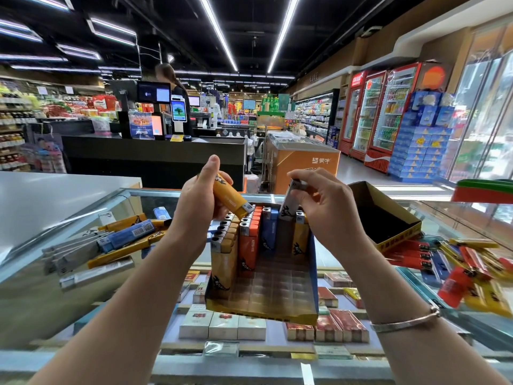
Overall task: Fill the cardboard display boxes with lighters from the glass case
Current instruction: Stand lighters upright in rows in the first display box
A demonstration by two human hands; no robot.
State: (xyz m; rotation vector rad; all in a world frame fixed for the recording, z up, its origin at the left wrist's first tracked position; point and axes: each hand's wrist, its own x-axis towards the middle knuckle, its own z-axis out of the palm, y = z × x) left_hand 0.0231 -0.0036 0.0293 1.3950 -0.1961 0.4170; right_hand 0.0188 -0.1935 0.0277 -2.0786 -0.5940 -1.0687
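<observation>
A cardboard display box (pixel 277 309) sits on the glass case (pixel 155 194) in front of me, partly filled with upright yellow, orange and blue lighters along its left and back. My left hand (pixel 201 195) grips a yellow lighter (pixel 231 197), tilted metal end down over the box's left rows. My right hand (pixel 324 201) pinches a white lighter (pixel 291 202) by its top, above the back right of the box. A second, empty display box (pixel 388 218) stands to the right.
Loose lighters lie in a pile on the glass at left (pixel 116 240) and another at right (pixel 472 270). Cigarette packs (pixel 222 325) show under the glass. A checkout counter (pixel 155 157) with a person stands behind, and drink fridges (pixel 385 115) at right.
</observation>
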